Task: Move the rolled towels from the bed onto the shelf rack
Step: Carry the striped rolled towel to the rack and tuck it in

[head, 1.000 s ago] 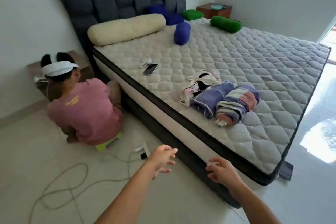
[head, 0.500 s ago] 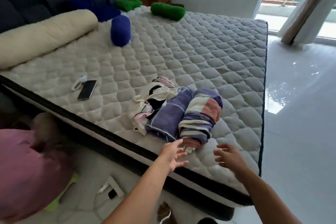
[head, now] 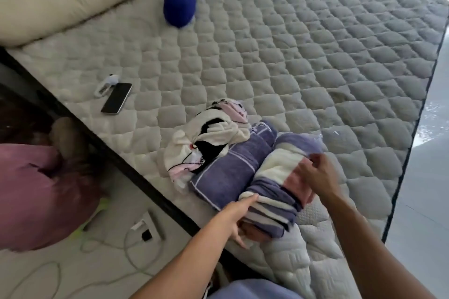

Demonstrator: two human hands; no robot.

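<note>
- Striped towel [head: 274, 192]: rolled, purple, cream and pink, nearest the bed's [head: 315, 56] edge.
- Purple towel [head: 233, 167]: rolled, touching alongside.
- White patterned towel [head: 206, 138]: loosely rolled, outermost.

Wearer: two bare forearms, no sleeves, watch or rings; left hand [head: 237, 216], right hand [head: 318, 175]; pale blue garment [head: 252, 290] (at 6 o'clock, partly cropped).

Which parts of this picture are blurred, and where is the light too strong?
Head view: the right hand is smeared by motion over the striped rolled towel, and the pink-shirted person at the left edge is soft; the phone and the mattress quilting are fairly sharp; the floor at right is washed out by glare; the wide lens bends the bed edge.
</note>
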